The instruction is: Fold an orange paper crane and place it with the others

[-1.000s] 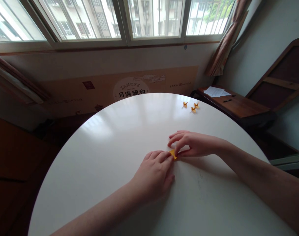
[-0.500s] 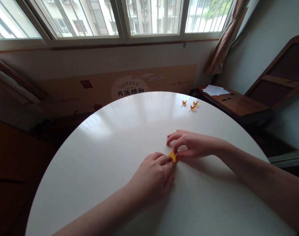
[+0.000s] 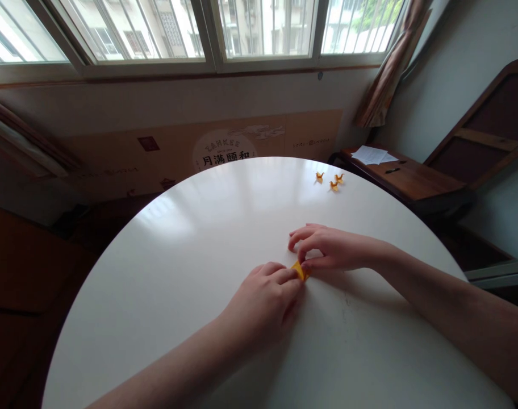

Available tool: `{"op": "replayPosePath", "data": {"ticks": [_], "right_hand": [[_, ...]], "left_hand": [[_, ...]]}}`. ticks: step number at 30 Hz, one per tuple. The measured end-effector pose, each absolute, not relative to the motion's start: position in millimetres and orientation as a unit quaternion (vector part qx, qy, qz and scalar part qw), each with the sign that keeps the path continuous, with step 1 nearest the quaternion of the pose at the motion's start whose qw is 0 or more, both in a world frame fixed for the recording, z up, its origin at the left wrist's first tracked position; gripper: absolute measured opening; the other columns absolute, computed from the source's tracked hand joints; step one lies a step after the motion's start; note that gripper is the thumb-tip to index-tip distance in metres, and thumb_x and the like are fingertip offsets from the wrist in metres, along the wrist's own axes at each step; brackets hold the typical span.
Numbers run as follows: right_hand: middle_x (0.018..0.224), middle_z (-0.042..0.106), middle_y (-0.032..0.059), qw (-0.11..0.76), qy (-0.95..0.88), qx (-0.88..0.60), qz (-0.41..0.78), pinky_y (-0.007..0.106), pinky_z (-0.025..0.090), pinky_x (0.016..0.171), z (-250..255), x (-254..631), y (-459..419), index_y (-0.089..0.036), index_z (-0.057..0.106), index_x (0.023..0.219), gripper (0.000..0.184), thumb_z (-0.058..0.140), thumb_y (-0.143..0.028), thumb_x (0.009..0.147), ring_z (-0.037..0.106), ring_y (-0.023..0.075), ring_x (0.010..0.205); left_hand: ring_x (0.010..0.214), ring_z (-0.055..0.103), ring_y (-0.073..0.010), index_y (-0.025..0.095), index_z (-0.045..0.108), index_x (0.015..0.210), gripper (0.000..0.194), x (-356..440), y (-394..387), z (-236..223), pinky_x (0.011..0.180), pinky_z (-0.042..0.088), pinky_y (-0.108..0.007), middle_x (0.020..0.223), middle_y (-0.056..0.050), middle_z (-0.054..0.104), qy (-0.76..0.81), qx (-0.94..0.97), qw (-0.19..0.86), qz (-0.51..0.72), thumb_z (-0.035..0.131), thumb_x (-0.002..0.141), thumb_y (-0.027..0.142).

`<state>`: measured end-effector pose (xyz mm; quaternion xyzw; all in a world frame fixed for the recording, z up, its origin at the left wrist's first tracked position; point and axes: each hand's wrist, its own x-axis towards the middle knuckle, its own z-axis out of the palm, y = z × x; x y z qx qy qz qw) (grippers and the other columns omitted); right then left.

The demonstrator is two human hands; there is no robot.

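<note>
A small piece of folded yellow paper [image 3: 300,272] lies on the white table between my hands. The fingers of my left hand [image 3: 271,292] are closed at its left and near edges and cover part of it. My right hand [image 3: 322,249] has its thumb and index finger pinched together at the paper's upper right edge, the other fingers curled on the tabletop beyond. Creases show on the paper, but its full shape is hidden under the fingers. Farther back on the table stand three small folded orange-yellow paper birds [image 3: 334,186].
The round white table [image 3: 178,272] curves away in front of me. To the right, a wooden chair [image 3: 429,176] bears white papers [image 3: 372,155] and a dark pen [image 3: 392,170]. A printed cardboard panel [image 3: 169,147] leans under the window.
My right thumb and index fingertips have shifted slightly left over the paper's edge. The left hand keeps its place with small finger movements. The paper birds have not moved.
</note>
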<state>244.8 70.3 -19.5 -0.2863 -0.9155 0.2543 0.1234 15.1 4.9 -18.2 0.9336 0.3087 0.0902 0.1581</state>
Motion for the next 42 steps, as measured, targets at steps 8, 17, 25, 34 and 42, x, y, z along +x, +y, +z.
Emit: {"op": "replayPosePath", "data": {"ticks": [8,17,25,34,42], "right_hand": [[0.113,0.066,0.0062,0.122,-0.908,-0.306,0.258,0.038,0.037,0.106,-15.6,241.1,66.4,-0.019,0.072,0.082,0.01,0.065,-0.022,0.087,0.058,0.0233,0.114],[0.125,0.06,0.0073,0.072,-0.919,-0.278,0.27,0.046,0.029,0.112,-11.8,250.5,69.8,-0.022,0.076,0.091,0.017,0.062,-0.032,0.091,0.053,0.0259,0.121],[0.128,0.057,0.0059,0.053,-0.919,-0.267,0.287,0.05,0.022,0.115,-14.2,253.8,71.4,-0.028,0.078,0.095,0.02,0.062,-0.04,0.092,0.049,0.0272,0.126],[0.122,0.061,0.0066,0.087,-0.913,-0.295,0.269,0.043,0.03,0.11,-19.9,246.9,70.1,-0.021,0.074,0.084,0.02,0.065,-0.037,0.09,0.052,0.0256,0.12],[0.115,0.064,0.0063,0.105,-0.908,-0.306,0.267,0.038,0.037,0.103,-17.0,240.8,66.8,-0.018,0.072,0.077,0.017,0.068,-0.031,0.087,0.057,0.0234,0.113]], "left_hand": [[0.104,0.059,-0.0214,0.021,0.064,0.101,0.016,15.6,5.0,-17.7,0.098,0.047,-0.037,0.107,0.0,0.071,0.305,0.935,0.157,0.089,0.051,0.093,0.02],[0.105,0.059,-0.0217,0.022,0.066,0.106,0.019,14.9,5.8,-19.8,0.099,0.047,-0.037,0.112,0.0,0.071,0.3,0.935,0.159,0.101,0.053,0.092,0.021],[0.102,0.062,-0.0206,0.023,0.068,0.099,0.017,14.5,6.7,-20.5,0.097,0.048,-0.035,0.108,-0.001,0.072,0.286,0.937,0.16,0.119,0.055,0.091,0.017],[0.103,0.06,-0.0208,0.023,0.067,0.1,0.017,14.0,6.4,-21.3,0.099,0.046,-0.036,0.109,0.002,0.072,0.292,0.936,0.162,0.114,0.053,0.092,0.019],[0.105,0.06,-0.0207,0.023,0.067,0.101,0.019,15.1,5.7,-19.1,0.099,0.047,-0.037,0.112,0.002,0.072,0.297,0.935,0.162,0.108,0.052,0.091,0.018]]}}
